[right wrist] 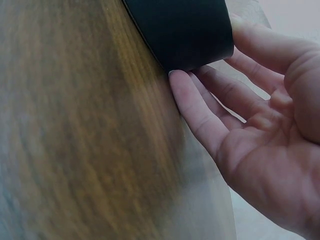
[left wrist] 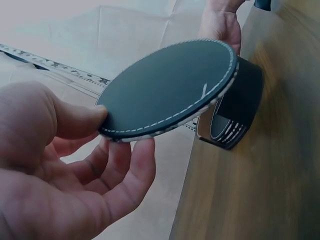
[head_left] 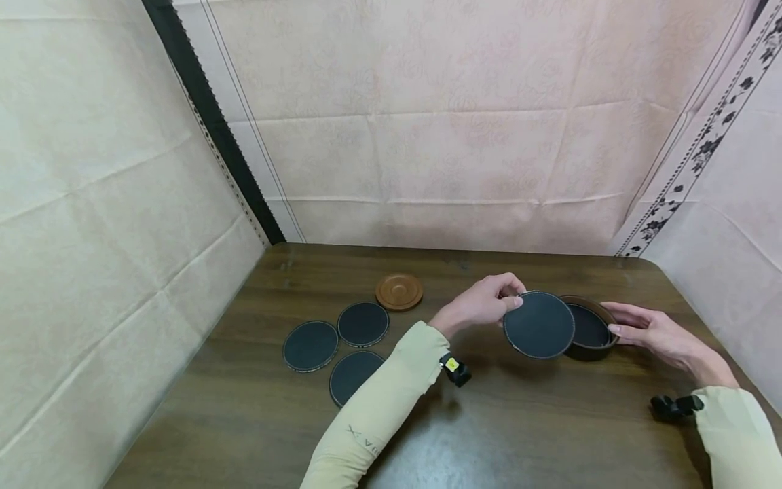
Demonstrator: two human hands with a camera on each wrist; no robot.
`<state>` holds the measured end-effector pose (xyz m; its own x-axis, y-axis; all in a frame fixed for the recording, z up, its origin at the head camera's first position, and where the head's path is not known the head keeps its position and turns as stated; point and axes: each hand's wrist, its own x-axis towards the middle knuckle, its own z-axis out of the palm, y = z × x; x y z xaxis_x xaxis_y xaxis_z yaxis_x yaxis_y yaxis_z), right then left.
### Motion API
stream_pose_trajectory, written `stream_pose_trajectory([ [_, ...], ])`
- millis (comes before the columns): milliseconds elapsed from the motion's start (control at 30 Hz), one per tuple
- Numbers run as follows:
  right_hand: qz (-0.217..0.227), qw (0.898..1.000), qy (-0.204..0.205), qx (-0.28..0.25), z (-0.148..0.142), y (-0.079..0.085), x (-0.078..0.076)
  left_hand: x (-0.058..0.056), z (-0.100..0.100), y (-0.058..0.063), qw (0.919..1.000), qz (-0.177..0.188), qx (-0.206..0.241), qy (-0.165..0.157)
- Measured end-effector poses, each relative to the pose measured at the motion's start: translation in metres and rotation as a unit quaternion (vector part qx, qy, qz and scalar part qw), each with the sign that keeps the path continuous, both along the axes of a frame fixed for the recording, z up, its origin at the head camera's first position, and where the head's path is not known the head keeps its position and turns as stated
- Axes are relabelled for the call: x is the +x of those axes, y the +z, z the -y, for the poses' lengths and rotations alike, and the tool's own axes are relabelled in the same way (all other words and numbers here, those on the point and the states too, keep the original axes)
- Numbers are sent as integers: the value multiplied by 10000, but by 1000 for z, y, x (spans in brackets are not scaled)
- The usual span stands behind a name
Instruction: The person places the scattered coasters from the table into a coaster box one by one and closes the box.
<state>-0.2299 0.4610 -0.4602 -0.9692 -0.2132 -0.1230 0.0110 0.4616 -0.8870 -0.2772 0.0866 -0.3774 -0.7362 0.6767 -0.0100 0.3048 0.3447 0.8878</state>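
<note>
Right of centre, the left hand (head_left: 479, 302) pinches a coaster (head_left: 539, 326) just left of the holder (head_left: 589, 353). The right hand (head_left: 660, 334) grips the holder's right side.

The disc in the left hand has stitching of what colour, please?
Its stitching is white, clearest in the left wrist view.

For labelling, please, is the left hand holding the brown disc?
No, the left hand pinches a dark disc; the brown disc lies on the table.

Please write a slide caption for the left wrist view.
Left hand pinching a dark disc with pale stitching, a round holder behind it.
</note>
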Motion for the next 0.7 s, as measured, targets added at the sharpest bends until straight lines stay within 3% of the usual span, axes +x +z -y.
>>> stream_pose_trajectory([
  [233, 8, 10000, 5, -29, -1, 1, -1, 1, -21, -3, 9974, 168, 443, 550],
  [400, 41, 10000, -2, 33, -2, 2, -1, 1, -35, -6, 9906, 508, 865, 935],
  [567, 65, 10000, -28, 15, -1, 2, -1, -1, -47, -15, 9787, 1018, 1224, 1294],
  [700, 58, 10000, -18, -14, 0, 2, 0, -3, -57, -24, 9629, 1485, 1563, 1622],
])
